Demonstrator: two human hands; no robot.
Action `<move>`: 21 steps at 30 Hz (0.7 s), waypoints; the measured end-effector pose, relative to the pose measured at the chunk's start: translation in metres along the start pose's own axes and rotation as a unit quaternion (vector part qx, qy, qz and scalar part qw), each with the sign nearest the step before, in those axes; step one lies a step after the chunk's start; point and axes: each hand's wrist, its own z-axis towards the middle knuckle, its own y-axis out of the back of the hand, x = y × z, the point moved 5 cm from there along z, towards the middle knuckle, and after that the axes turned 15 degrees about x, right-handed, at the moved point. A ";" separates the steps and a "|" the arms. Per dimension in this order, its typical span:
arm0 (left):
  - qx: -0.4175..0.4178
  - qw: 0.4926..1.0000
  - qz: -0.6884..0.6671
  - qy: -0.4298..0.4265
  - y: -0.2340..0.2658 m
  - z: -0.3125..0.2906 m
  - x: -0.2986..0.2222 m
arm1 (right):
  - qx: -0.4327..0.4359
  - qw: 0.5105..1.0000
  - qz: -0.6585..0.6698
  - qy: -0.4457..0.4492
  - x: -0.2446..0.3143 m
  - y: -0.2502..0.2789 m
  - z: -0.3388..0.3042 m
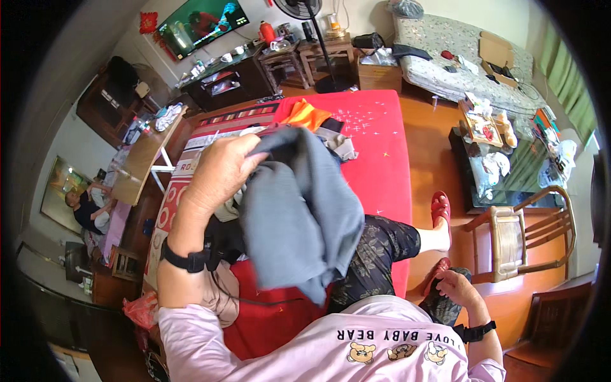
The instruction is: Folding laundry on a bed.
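My left hand (230, 164) is closed on the upper edge of a grey garment (286, 219), holding it up over the bed (382, 137). The cloth hangs in loose folds in front of my lap, its lower part slightly blurred; whether it is a top or trousers I cannot tell. Behind it lie an orange garment (305, 114) and a light grey piece of clothing (340, 143), partly covered. A beige garment (221, 296) rests under my left forearm. My right hand (459, 288), away from the cloth, is by my right knee with its fingers curled; anything inside them is hidden.
At right stand a bamboo chair (509, 245) and a dark table (471, 188) loaded with bags and boxes. A patterned sofa (420, 70), a standing fan (323, 48) and a TV (202, 25) are at the back. Another person (86, 207) sits at far left.
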 end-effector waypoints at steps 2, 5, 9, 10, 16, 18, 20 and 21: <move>-0.153 0.978 -0.140 0.020 0.010 -0.008 0.013 | 0.013 0.999 -0.044 0.023 0.007 0.003 0.001; -0.199 0.939 -0.279 -0.002 0.017 0.001 -0.005 | 0.006 0.995 -0.072 0.066 0.023 0.010 0.006; -0.122 0.929 -0.341 -0.071 -0.025 0.024 -0.056 | -0.020 0.983 -0.125 0.135 0.073 0.012 0.023; -0.110 0.926 -0.344 -0.113 -0.043 0.028 -0.067 | -0.012 0.979 -0.114 0.169 0.067 0.011 0.037; 0.084 0.866 -0.470 -0.147 -0.144 0.034 -0.155 | 0.141 0.954 -0.082 0.250 0.158 -0.031 0.045; 0.134 0.846 -0.496 -0.145 -0.152 0.032 -0.173 | 0.173 0.935 -0.123 0.285 0.180 -0.044 0.046; 0.139 0.856 -0.472 -0.162 -0.151 0.030 -0.179 | 0.187 0.931 -0.107 0.295 0.193 -0.052 0.048; 0.136 0.856 -0.472 -0.162 -0.148 0.029 -0.179 | 0.188 0.930 -0.110 0.295 0.196 -0.052 0.051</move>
